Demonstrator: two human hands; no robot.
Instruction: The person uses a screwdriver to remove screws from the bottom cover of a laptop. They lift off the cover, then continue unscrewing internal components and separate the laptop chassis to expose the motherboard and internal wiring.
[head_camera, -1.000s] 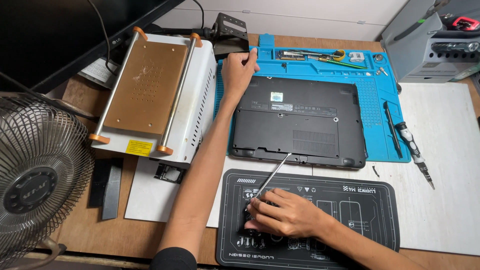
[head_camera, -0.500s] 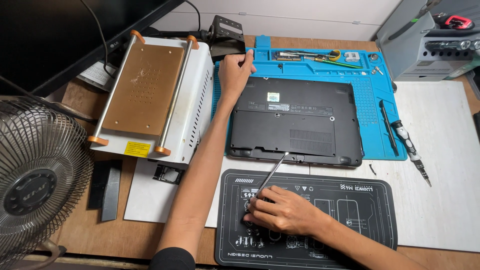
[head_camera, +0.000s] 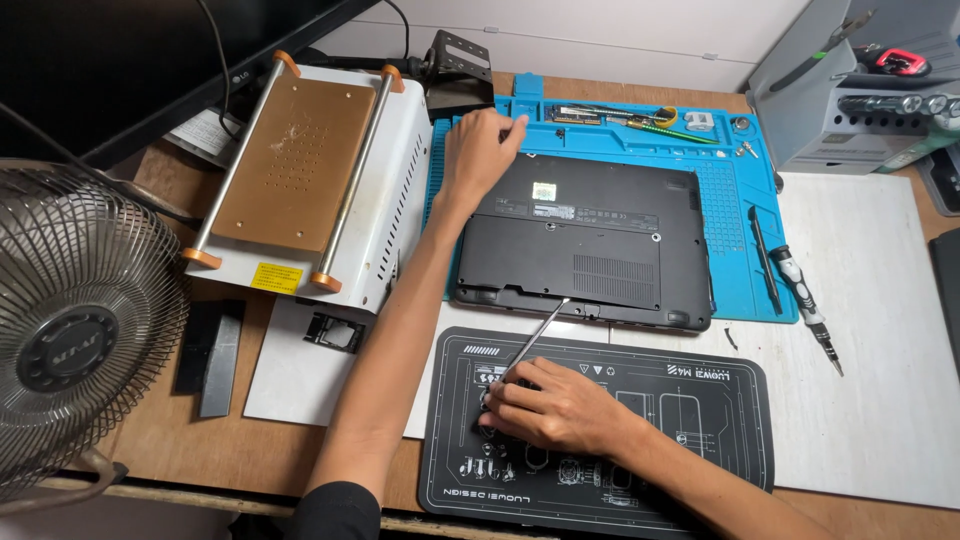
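A wooden counter (head_camera: 150, 440) is seen from above, with two bare arms reaching in from the bottom edge of the frame. At the centre, a black laptop (head_camera: 585, 245) is laid upside down, closed, on a blue work mat (head_camera: 735, 215). The left hand (head_camera: 480, 150) is stretched up to the laptop's upper left corner and rested there, its fingers curled over the edge; nothing is gripped in it. The right hand (head_camera: 550, 405) is placed lower, at centre bottom, on a black mat (head_camera: 700, 400) printed with white outlines, and is closed around a thin metal tool (head_camera: 535, 340). The tool is slanted up and to the right, with its tip touching the middle of the laptop's near edge. In the upper left of the frame, a white machine with a copper-coloured plate (head_camera: 300, 165) and two silver rails is stood just beside the blue mat. A wire-caged fan (head_camera: 75, 330) is seen at the far left, and a dark screen (head_camera: 120, 60) fills the top left corner. A screwdriver (head_camera: 805, 310) is laid at the right edge of the blue mat, on a white sheet (head_camera: 880, 330). Small parts and tools are gathered in the tray along the blue mat's top edge. A grey rack of tools (head_camera: 850, 90) is stood in the upper right corner.
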